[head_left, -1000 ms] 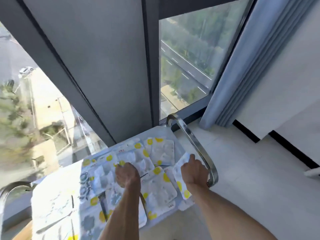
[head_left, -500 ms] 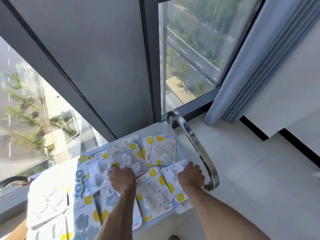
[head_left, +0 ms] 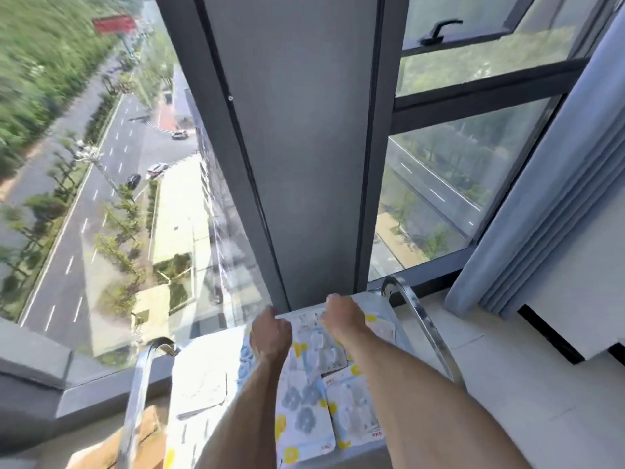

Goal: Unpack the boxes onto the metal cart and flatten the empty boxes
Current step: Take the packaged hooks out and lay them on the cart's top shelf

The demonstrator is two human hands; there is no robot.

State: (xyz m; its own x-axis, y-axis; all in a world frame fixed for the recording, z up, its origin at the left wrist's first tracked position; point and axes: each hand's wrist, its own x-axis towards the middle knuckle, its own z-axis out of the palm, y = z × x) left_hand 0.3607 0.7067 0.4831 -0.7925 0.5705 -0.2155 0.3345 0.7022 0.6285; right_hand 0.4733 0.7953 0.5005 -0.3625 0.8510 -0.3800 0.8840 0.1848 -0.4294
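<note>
**Metal cart loaded with blister packs, both hands at its far edge**

Metal cart (head_left: 389, 304) stands against the window wall (head_left: 291, 147), its far edge just beside the grey pillar and the glass. Chrome handle rails rise at both ends: the left rail (head_left: 142, 377) near the sill, the right rail (head_left: 422, 330) curving toward the curtain (head_left: 548, 204). Open tiled floor (head_left: 527, 401) lies to the right of the cart; to the left, a brown cardboard box (head_left: 142, 441) sits low beside the left rail, partly hidden behind it.

Blister packs (head_left: 304, 418), white with yellow dots and blue flower shapes, cover the cart top, overlapping one another. The left portion is washed out by sunlight and cannot be read.

Both forearms reach forward from the near edge, roughly parallel, over the packs. The left hand (head_left: 270, 336) is seen from the back, fingers curled downward at the far row of packs; whether it grips one cannot be told. The right hand (head_left: 343, 318) is likewise knuckles-up, fingers bent down onto a pack near the far right corner; its hold is blurred and cannot be confirmed.
</note>
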